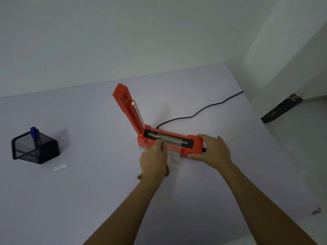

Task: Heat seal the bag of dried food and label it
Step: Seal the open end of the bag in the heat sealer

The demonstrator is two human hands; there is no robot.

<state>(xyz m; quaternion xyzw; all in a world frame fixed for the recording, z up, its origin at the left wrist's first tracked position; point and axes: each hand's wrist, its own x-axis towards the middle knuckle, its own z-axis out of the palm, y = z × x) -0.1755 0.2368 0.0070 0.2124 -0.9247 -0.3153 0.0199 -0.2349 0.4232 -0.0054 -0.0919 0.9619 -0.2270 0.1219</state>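
Observation:
An orange heat sealer [195,145] lies on the pale table with its lid [128,107] raised upright. A clear plastic bag [174,155] has its open end laid across the sealing strip [168,138]. Brown dried food [140,177] shows at the bag's near end, mostly hidden under my left wrist. My left hand [153,160] pinches the bag's left edge against the sealer base. My right hand [213,150] grips the right end of the sealer, thumb on its front.
A black mesh holder [35,148] with a blue marker [34,134] stands at the left. A small white label [60,167] lies in front of it. The sealer's black cord [200,112] runs back right toward the table edge. A white wall rises behind.

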